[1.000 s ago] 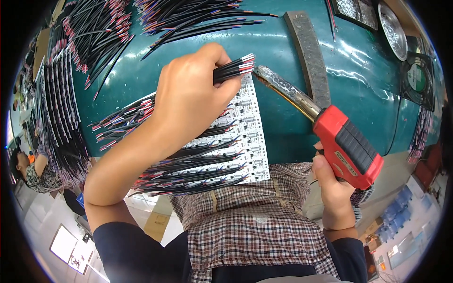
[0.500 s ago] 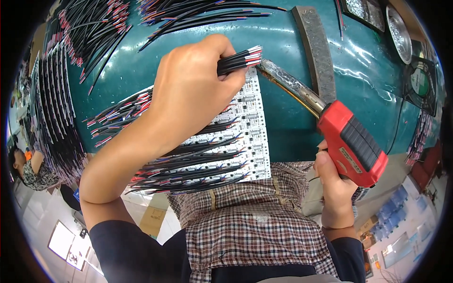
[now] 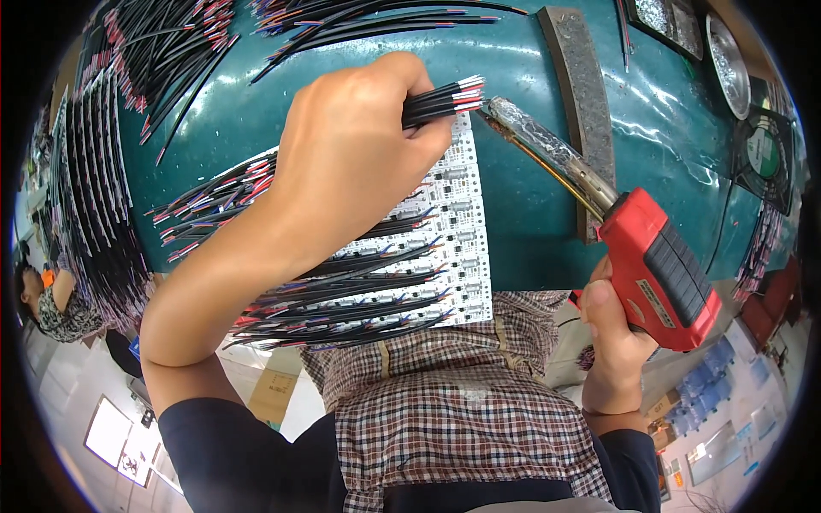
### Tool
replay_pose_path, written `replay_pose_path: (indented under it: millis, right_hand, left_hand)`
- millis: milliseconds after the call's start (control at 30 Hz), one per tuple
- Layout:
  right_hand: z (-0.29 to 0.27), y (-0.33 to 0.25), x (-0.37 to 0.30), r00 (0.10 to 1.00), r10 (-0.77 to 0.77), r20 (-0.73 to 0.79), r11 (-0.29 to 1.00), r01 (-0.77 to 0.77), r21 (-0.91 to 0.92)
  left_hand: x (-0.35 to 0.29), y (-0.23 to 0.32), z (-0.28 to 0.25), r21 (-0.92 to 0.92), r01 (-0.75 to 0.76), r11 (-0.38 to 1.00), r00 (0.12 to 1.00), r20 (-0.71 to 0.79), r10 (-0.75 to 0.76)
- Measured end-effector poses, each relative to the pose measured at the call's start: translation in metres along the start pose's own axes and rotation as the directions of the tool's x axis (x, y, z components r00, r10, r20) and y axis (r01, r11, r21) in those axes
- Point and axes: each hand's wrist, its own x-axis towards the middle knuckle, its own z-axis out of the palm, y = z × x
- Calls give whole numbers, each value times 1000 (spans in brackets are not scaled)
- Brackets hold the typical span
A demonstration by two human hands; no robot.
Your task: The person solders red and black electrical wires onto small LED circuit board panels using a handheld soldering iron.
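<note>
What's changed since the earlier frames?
The red soldering gun in the right hand shifted right and slightly toward the person since the last frame, uncovering the lower end of the grey bar. The whole view drifted slightly too. Nothing was picked up or released: the left hand still grips the wire bundle; the white boards stayed put.

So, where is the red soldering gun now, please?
In the head view, the red soldering gun is right of centre in the right hand, its tip close to the black wire bundle in the left hand.
</note>
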Motion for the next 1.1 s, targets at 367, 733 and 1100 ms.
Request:
replay_pose_path:
  millis: [367, 733, 1100]
  right_hand:
    - [12, 4, 4, 985, -151, -80, 987, 146, -63]
    - [15, 6, 1, 993, -93, -78, 995, 91, -30]
    - [4, 13, 0, 988, -154, -31, 985, 151, -83]
  left_hand:
    - [4, 0, -7, -55, 159, 986, 982, 115, -152]
    - [6, -1, -8, -21, 137, 990, 982, 137, -133]
    - [8, -2, -11, 8, 131, 991, 978, 162, -131]
